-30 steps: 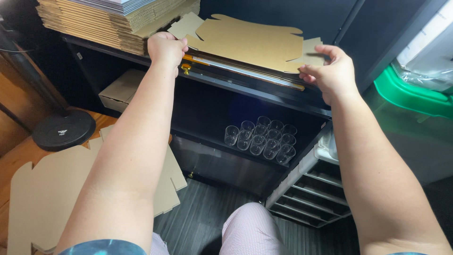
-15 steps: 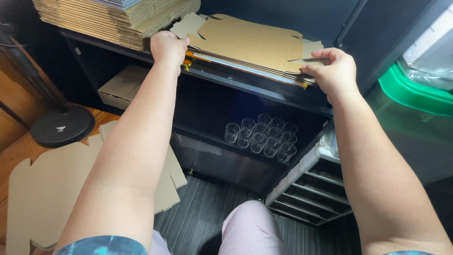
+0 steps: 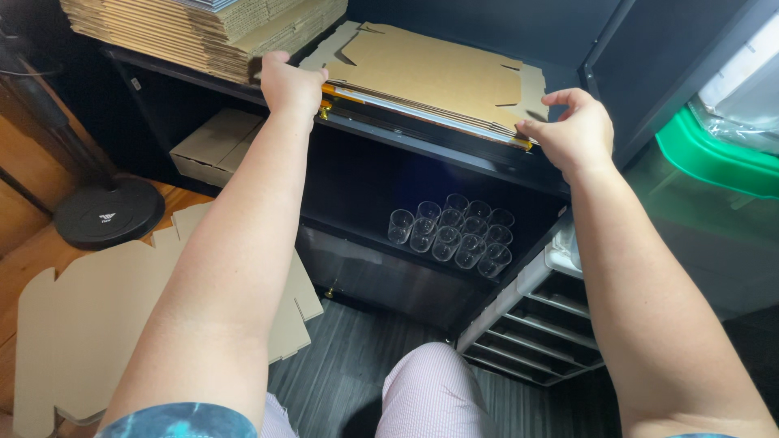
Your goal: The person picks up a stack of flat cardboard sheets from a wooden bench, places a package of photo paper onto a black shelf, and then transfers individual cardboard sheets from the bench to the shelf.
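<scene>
Both hands on the flat cardboard stack, top of the black shelf.

My left hand [image 3: 290, 83] has its grip pressed on the near-left edge of the flat cardboard blanks [image 3: 434, 73]; my right hand [image 3: 574, 130] pinches their right corner. Tall pile of folded cartons [image 3: 203, 32] crowds the left. Clear cups [image 3: 453, 233] below; brown box [image 3: 215, 146] lower left; green-rimmed bin [image 3: 714, 158] right; die-cut sheet [image 3: 105, 324] on floor.
</scene>
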